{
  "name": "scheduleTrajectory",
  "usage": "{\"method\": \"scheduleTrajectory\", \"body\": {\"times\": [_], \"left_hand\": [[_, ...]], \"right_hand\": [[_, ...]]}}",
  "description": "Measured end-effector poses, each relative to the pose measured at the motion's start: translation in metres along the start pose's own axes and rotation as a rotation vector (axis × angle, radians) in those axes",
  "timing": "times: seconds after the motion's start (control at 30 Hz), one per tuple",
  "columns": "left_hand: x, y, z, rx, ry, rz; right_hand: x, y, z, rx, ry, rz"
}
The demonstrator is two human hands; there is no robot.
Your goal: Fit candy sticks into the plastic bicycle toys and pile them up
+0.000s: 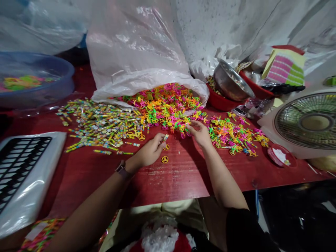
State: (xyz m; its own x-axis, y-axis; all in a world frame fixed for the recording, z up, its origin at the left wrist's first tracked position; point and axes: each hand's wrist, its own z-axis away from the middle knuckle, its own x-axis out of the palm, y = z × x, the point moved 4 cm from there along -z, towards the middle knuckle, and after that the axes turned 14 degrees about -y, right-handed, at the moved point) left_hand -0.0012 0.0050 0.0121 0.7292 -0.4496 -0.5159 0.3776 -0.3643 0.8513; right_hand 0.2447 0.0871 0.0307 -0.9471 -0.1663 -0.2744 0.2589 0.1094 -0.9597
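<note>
My left hand, with a watch on its wrist, is closed on a short printed tube, whose end sticks out past the fingertips. Just below it, two small yellow plastic wheels lie on the red table. My right hand reaches to the front edge of a heap of bright plastic pieces, thumb and forefinger apart at the pieces. Left of the heap lies a pile of thin wrapped candy tubes. A yellow toy bicycle rests at that pile's right edge.
A big plastic bag spills the heap. More coloured pieces lie to the right, near a pink basket and a fan. At left are a blue basin and a wrapped black rack. A metal bowl stands behind.
</note>
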Motion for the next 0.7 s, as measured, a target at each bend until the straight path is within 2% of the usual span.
{"method": "scheduleTrajectory", "body": {"times": [0.1,0.2,0.4,0.53,0.7], "left_hand": [[0.006,0.002,-0.001,0.001,0.028,-0.015],[0.014,0.003,-0.004,-0.006,0.079,0.053],[0.013,-0.006,-0.008,-0.015,0.342,0.419],[0.006,-0.009,-0.01,-0.018,0.316,0.411],[0.001,-0.013,-0.009,-0.088,0.323,0.333]], "right_hand": [[0.013,-0.003,0.003,-0.05,-0.146,-0.189],[0.034,-0.008,0.012,-0.073,-0.308,-0.268],[0.06,-0.028,0.029,-0.09,-0.51,-0.427],[0.066,-0.025,0.029,-0.038,-0.464,-0.528],[0.064,-0.02,0.024,-0.061,-0.36,-0.382]]}}
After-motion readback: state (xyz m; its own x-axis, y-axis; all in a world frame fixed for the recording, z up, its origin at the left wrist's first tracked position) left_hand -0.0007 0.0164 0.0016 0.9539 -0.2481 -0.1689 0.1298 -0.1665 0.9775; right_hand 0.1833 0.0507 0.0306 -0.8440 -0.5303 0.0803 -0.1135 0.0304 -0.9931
